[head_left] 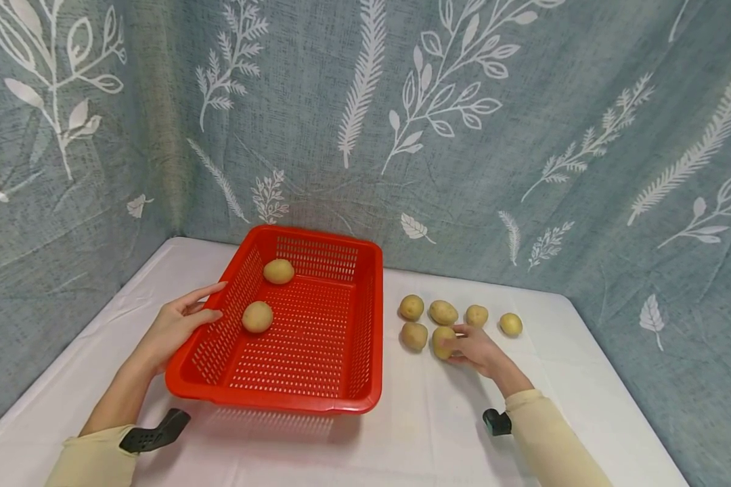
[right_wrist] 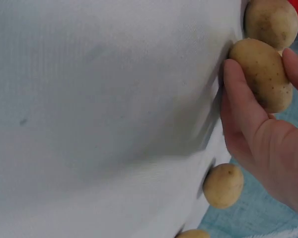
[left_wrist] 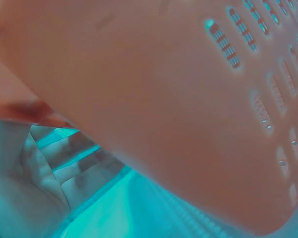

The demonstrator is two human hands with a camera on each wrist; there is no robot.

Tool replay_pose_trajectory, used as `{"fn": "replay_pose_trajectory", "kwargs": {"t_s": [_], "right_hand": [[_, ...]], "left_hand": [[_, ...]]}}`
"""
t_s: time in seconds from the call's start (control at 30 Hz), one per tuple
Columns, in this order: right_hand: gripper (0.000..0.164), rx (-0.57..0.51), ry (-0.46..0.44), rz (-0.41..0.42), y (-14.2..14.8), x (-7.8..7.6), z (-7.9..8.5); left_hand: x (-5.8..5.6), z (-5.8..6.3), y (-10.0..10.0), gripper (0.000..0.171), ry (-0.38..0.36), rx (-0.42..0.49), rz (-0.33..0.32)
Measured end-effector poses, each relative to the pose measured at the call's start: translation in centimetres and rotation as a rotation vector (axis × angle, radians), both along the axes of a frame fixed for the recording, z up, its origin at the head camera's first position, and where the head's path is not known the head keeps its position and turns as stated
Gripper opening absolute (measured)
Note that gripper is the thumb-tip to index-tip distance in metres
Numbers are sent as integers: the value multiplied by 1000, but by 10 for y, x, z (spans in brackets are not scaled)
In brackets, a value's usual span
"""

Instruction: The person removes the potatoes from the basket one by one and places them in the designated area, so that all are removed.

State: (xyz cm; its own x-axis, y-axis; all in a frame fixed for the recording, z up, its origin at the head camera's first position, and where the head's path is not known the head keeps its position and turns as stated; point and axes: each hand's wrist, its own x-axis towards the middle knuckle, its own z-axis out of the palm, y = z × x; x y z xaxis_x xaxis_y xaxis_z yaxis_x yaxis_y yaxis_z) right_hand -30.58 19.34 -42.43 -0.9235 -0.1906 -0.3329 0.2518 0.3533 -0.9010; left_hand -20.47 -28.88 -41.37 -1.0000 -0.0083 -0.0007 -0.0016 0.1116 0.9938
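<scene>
A red perforated plastic basket (head_left: 292, 331) stands on the left side of the table, with one potato (head_left: 278, 271) near its back left corner and another potato (head_left: 258, 316) along its left wall. My left hand (head_left: 170, 331) grips the basket's left rim; the left wrist view shows the hand (left_wrist: 44, 183) partly hidden under the basket's side (left_wrist: 154, 99). To the right of the basket, my right hand (head_left: 478, 348) pinches a potato (head_left: 442, 343) between thumb and fingers. The right wrist view shows this dark-speckled potato (right_wrist: 260, 74) close to the tabletop.
Around the right hand lie several potatoes: one (head_left: 413, 336) just left, others in a back row (head_left: 443, 312), and one (head_left: 511, 325) farthest right. A white cloth (head_left: 426, 433) covers the table. Blue-green leaf-patterned curtains (head_left: 317, 135) hang behind and at both sides.
</scene>
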Motion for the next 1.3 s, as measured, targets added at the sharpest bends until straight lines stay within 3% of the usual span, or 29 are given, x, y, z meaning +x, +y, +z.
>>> {"fn": "replay_pose_trajectory", "kwargs": {"t_s": [0.47, 0.97, 1.3], "right_hand": [[54, -72, 1, -75, 6, -2, -7], [55, -91, 20, -16, 16, -4, -9], [52, -113, -9, -65, 20, -4, -11]], "left_hand": [[-1, 0, 0, 55, 0, -9, 9], [1, 0, -1, 51, 6, 28, 5], [1, -1, -1, 52, 11, 18, 10]]}}
